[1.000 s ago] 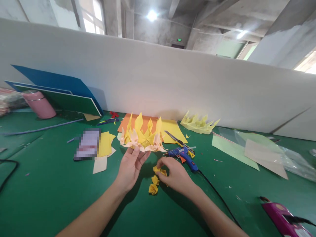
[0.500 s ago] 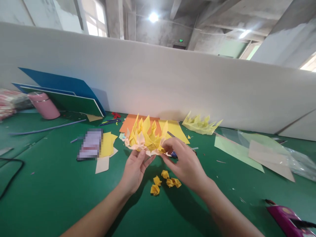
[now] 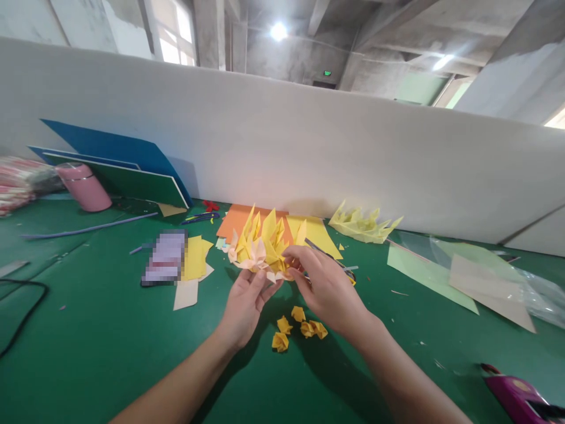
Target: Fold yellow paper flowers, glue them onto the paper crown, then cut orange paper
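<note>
Above the table, a yellow paper crown (image 3: 269,238) with pale pink folded paper flowers (image 3: 258,255) round its lower rim is held up. My left hand (image 3: 244,306) grips the bottom of it, thumb in front and fingers underneath. Bent round the crown's right end are the fingers of my right hand (image 3: 324,288); whether a small piece is also between them is hidden. Below the hands lie several small folded yellow paper flowers (image 3: 280,341) in a loose group. Scissors (image 3: 329,256) lie partly hidden behind my right hand.
A second, paler paper crown (image 3: 364,224) stands by the white partition. Orange paper (image 3: 233,219) and yellow sheets lie behind my hands. On the left are a phone (image 3: 166,256) and a pink bottle (image 3: 85,188); on the right, a purple glue gun (image 3: 514,388) and pale sheets (image 3: 432,282).
The fingers of my right hand have shifted at the crown's right end, and the small yellow piece seen there is now hidden. The crown has turned slightly. The view has moved a little.
</note>
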Available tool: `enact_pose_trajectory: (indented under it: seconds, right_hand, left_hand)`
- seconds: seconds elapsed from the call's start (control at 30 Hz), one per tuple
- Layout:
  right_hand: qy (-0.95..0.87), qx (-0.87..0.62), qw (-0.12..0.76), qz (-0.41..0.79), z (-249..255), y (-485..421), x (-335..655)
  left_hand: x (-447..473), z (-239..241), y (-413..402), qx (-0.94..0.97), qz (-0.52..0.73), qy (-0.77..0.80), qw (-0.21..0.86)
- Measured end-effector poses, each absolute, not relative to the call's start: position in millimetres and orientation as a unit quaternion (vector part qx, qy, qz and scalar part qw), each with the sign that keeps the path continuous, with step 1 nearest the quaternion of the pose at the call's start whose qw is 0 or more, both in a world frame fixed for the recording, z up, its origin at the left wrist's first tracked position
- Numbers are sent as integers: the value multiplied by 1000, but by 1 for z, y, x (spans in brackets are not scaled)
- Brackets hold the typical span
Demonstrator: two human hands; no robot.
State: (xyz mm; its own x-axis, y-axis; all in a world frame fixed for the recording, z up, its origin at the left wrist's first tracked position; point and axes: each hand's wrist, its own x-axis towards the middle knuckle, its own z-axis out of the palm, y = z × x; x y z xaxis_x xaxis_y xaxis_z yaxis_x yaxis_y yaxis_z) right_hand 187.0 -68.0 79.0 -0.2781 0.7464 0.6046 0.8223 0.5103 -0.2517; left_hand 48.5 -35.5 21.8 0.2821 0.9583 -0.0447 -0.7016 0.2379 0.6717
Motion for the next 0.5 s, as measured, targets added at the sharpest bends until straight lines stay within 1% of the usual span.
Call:
enact_pose_trajectory:
  seconds: [0.17,0.5]
  right_hand:
    - [-787,-481,380,-66,79,-68,188]
    - [-794,-483,362,-68,78,-63,184]
  left_hand:
    - [49,21,-36,275,550,229,755]
    - [48,19,-35,287,535,228,761]
